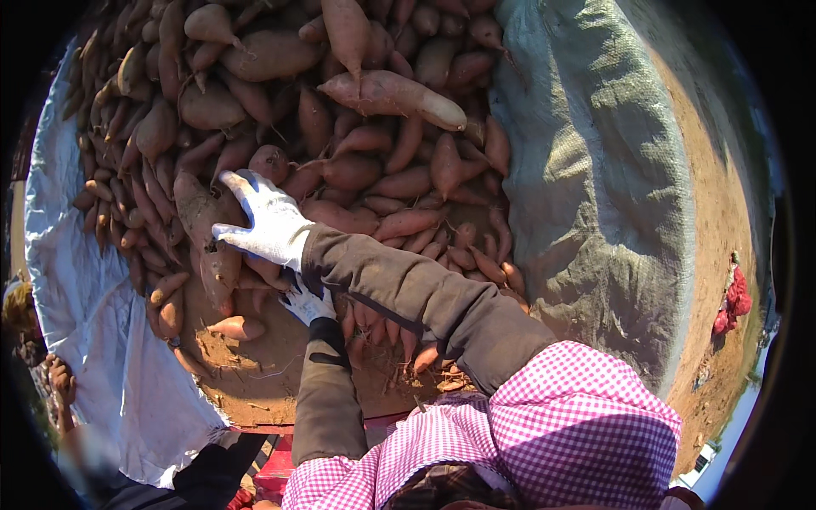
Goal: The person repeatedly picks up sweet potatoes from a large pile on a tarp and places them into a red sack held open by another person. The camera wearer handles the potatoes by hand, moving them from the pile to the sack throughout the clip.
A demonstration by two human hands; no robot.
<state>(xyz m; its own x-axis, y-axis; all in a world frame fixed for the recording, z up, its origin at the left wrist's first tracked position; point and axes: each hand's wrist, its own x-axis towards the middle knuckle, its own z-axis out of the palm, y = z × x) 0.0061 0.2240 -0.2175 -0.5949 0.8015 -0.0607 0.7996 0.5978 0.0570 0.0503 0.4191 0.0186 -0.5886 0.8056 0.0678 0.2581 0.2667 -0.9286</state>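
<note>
A large pile of sweet potatoes [357,172] lies before me. My right hand [264,220], in a white work glove with blue on the fingers, is over the pile with thumb and fingers spread apart. Its fingertips reach to the right side of a big, soil-crusted sweet potato [207,236] with a dark hole in its skin. Partly under my right sleeve, my left hand [310,303] in a similar glove is beside a smaller sweet potato [266,273]. Its fingers are mostly hidden, so any grip is unclear. A single sweet potato [237,327] rests on the soil-covered floor in front.
A white woven sheet [95,319] edges the pile on the left, and a grey-green woven tarp [593,191] on the right. Another person's hand [61,379] shows at the far left. Red net sacks [733,301] lie on the ground at right.
</note>
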